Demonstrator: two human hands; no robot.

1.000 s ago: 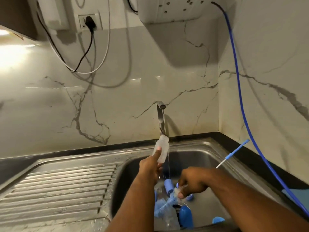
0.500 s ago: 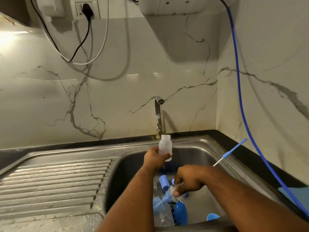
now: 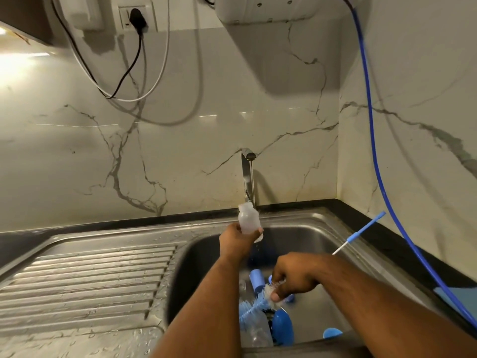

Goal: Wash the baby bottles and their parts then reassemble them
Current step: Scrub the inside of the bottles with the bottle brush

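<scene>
Past the wet draining board (image 3: pixel 90 275), the left hand (image 3: pixel 236 242) grips the small bottle (image 3: pixel 248 220) by its base at the sink's (image 3: pixel 322 220) back edge, just beside the tap (image 3: pixel 247 174); a second ago it leaned right, now its mouth tips left, so rinsing looks nearly done. The right hand (image 3: pixel 294 276) pinches the blue brush (image 3: pixel 254 304) low in the basin, over loose blue caps (image 3: pixel 256 279) and another bottle (image 3: pixel 258 332); a thin brush (image 3: pixel 361 232) leans on the right edge

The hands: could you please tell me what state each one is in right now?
Left hand: closed, holding the small clear bottle by the tap.
Right hand: closed, holding the bottle brush.
</scene>
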